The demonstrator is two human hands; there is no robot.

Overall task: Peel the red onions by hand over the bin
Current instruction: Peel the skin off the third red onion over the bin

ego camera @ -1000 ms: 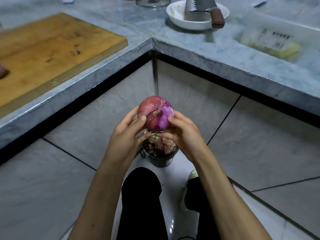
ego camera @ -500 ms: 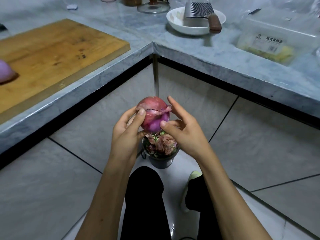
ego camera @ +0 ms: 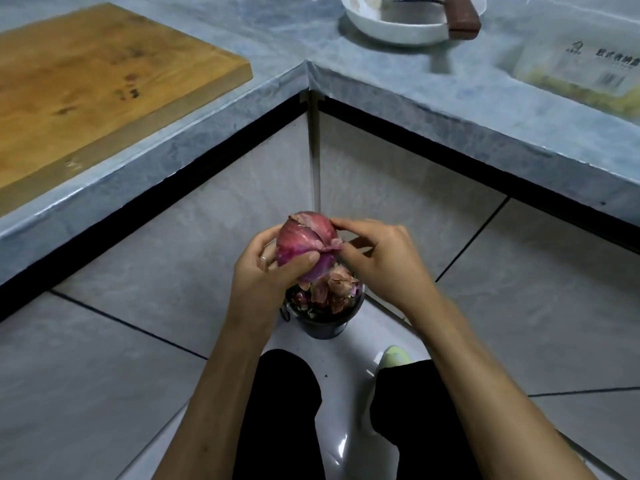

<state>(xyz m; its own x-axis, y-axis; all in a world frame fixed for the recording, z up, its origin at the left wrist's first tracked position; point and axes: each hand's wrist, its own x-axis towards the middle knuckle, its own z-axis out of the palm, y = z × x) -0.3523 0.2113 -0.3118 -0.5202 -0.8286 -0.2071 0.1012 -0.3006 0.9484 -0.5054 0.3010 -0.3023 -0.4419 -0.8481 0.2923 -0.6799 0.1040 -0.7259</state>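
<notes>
**Inspector:** Presently, your red onion (ego camera: 306,242) sits directly above the bin (ego camera: 323,318), cradled in your left hand (ego camera: 261,275), thumb curled across its lower front. Dry outer skin covers the upper part; glossy purple flesh shows below.

**Operator:** And my right?

**Inspector:** Your right hand (ego camera: 375,258) pinches a loose flap of skin (ego camera: 330,244) at the onion's right side, fingertips closed on it. Neither hand is idle.

**Operator:** How will it handle?

**Inspector:** In my judgement, the bulb is firm and fairly weighty for its size, so your cupped hold suits it. The bared flesh looks slick; keep your thumb on the dry skin where you can. The skin itself is papery and brittle, likely to tear in strips rather than lift whole. Take it close to where it joins the bulb, not at the thin edge.

**Operator:** Risks?

**Inspector:** The bin is small and already heaped with peelings (ego camera: 334,287); fragments could miss it and land on the floor tiles (ego camera: 138,271).

**Operator:** Surroundings?

**Inspector:** A wooden cutting board (ego camera: 86,88) lies on the counter (ego camera: 398,84) to your left; a white dish (ego camera: 398,27) with a cleaver handle (ego camera: 462,15) across it stands farther back, beside a plastic box (ego camera: 581,64).
</notes>
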